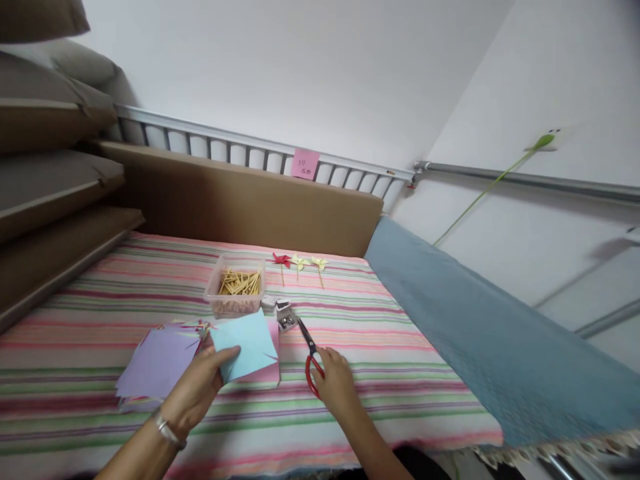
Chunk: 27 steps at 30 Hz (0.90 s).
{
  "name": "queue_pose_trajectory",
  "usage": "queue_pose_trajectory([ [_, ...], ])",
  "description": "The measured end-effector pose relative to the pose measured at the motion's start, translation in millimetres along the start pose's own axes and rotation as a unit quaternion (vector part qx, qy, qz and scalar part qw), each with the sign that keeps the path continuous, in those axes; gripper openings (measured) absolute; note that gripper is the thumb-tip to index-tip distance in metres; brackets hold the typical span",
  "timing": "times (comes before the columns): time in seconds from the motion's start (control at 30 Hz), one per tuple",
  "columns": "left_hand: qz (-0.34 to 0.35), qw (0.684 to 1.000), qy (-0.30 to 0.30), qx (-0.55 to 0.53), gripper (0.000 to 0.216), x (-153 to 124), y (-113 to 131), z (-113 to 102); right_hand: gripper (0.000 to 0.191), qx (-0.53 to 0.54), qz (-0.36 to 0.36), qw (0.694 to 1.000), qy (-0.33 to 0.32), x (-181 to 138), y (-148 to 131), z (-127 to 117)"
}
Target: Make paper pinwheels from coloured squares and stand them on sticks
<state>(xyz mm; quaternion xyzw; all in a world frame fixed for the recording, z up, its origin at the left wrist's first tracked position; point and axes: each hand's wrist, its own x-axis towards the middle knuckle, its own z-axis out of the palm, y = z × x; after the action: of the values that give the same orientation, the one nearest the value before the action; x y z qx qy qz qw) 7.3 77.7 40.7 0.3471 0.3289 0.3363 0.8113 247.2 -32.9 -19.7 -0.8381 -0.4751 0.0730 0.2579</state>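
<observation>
My left hand (195, 390) pinches the lower left corner of a light blue paper square (247, 343), which lies over a pink sheet (273, 373) on the striped cloth. My right hand (337, 383) rests on the red handles of a pair of scissors (310, 357) that lie on the cloth, blades pointing away toward a small box of pins (286, 319). A pile of purple paper squares (157, 363) sits just left of my left hand.
A clear plastic tub of wooden sticks (235, 290) stands behind the papers. Three small paper pinwheels, one red (281, 260) and two yellow (307, 263), lie farther back. A brown board (240, 200) and railing close the far side; a blue cloth (480, 333) covers the right.
</observation>
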Motion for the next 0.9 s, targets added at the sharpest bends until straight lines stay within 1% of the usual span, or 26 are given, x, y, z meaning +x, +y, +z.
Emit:
queue_pose_trajectory([
  [0.03,0.009,1.000,-0.014,-0.008,0.029,6.8,-1.3,3.0,0.038,0.063,0.007,0.998,0.001,-0.4,-9.8,-4.9],
  [0.07,0.006,1.000,-0.025,-0.012,0.028,12.2,-3.7,4.4,0.037,0.150,0.027,0.988,-0.010,-1.4,-21.0,-9.3],
  [0.1,0.001,0.999,-0.034,-0.014,0.028,16.1,-7.0,4.3,0.040,0.249,0.064,0.965,-0.053,-2.7,-33.3,-12.7],
  [0.13,-0.008,0.999,-0.038,-0.013,0.028,18.4,-10.7,3.0,0.048,0.355,0.108,0.924,-0.093,-4.1,-46.3,-14.4],
  [0.17,-0.017,0.999,-0.038,-0.010,0.029,19.6,-14.3,1.1,0.055,0.444,0.139,0.877,-0.119,-5.3,-59.3,-14.3],
  [0.2,-0.021,0.999,-0.037,-0.008,0.029,19.7,-17.4,-1.1,0.057,0.505,0.147,0.840,-0.135,-6.3,-72.0,-12.3],
  [0.23,-0.018,0.999,-0.033,-0.006,0.030,19.1,-19.5,-3.1,0.055,0.538,0.154,0.816,-0.143,-6.9,-83.7,-8.6],
  [0.27,-0.012,1.000,-0.026,-0.005,0.029,18.0,-20.7,-4.7,0.053,0.558,0.158,0.802,-0.144,-7.2,-94.2,-3.8],
  [0.33,-0.001,1.000,-0.023,-0.002,0.027,15.2,-20.3,-6.8,0.047,0.573,0.163,0.791,-0.138,-6.7,-110.9,6.6],
  [0.43,0.003,0.999,-0.052,0.009,0.025,9.3,-14.8,-9.3,0.040,0.599,0.158,0.774,-0.135,-4.7,-124.5,14.7],
  [0.5,-0.012,0.996,-0.090,0.023,0.024,4.1,-8.2,-12.0,0.037,0.604,0.148,0.771,-0.138,-3.9,-126.4,11.2],
  [0.6,-0.047,0.989,-0.139,0.009,0.024,-2.9,5.5,-17.3,0.035,0.584,0.130,0.787,-0.151,-5.5,-122.3,-3.8],
  [0.67,-0.058,0.986,-0.157,-0.009,0.027,-5.8,14.8,-19.7,0.035,0.568,0.108,0.800,-0.163,-8.8,-118.8,-15.3],
  [0.8,-0.070,0.977,-0.200,0.018,0.039,-8.7,23.5,-18.9,0.025,0.509,0.067,0.842,-0.168,-17.8,-120.4,-32.0],
  [0.9,-0.072,0.974,-0.211,0.033,0.034,-11.3,22.3,-16.9,0.021,0.455,0.057,0.870,-0.180,-21.8,-127.8,-38.0],
])
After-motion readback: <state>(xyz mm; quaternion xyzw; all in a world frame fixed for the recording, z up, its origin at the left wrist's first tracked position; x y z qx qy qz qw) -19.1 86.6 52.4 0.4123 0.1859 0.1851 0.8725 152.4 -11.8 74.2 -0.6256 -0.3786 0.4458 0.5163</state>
